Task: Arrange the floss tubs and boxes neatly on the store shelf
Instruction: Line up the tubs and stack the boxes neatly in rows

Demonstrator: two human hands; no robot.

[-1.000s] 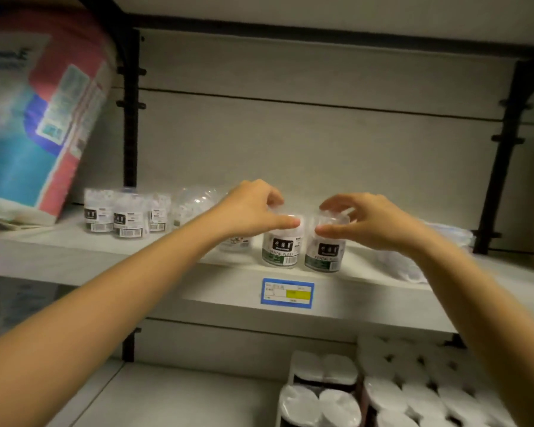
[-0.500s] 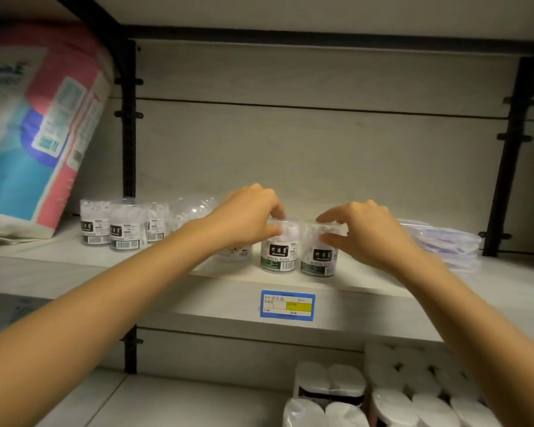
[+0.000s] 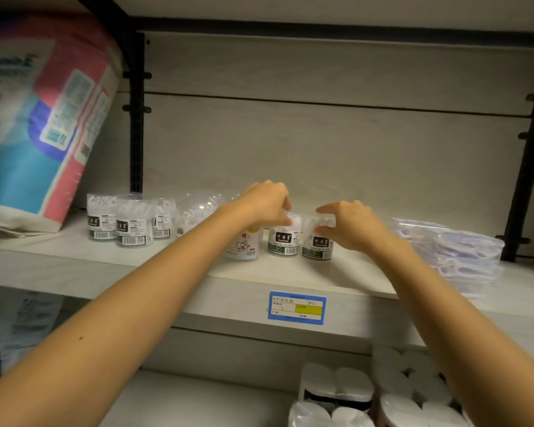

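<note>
Two clear floss tubs with black-and-green labels stand side by side mid-shelf. My left hand (image 3: 267, 201) grips the top of the left tub (image 3: 283, 241); my right hand (image 3: 350, 224) grips the lid of the right tub (image 3: 318, 246). A tub with a cartoon label (image 3: 242, 245) stands just left of them, partly behind my left forearm. Several more floss tubs (image 3: 127, 223) cluster at the left of the shelf (image 3: 290, 272). Flat clear floss boxes (image 3: 453, 245) are stacked at the right.
A big blue-and-pink tissue pack (image 3: 40, 124) leans at the far left of the shelf. A blue price tag (image 3: 296, 308) sits on the shelf's front edge. Toilet paper rolls (image 3: 383, 392) fill the lower shelf at right. Black uprights (image 3: 527, 155) frame the bay.
Both hands and the two tubs have shifted back from the front edge, deeper onto the shelf. The view has tilted up slightly, and the cartoon-label tub now shows beside my left forearm.
</note>
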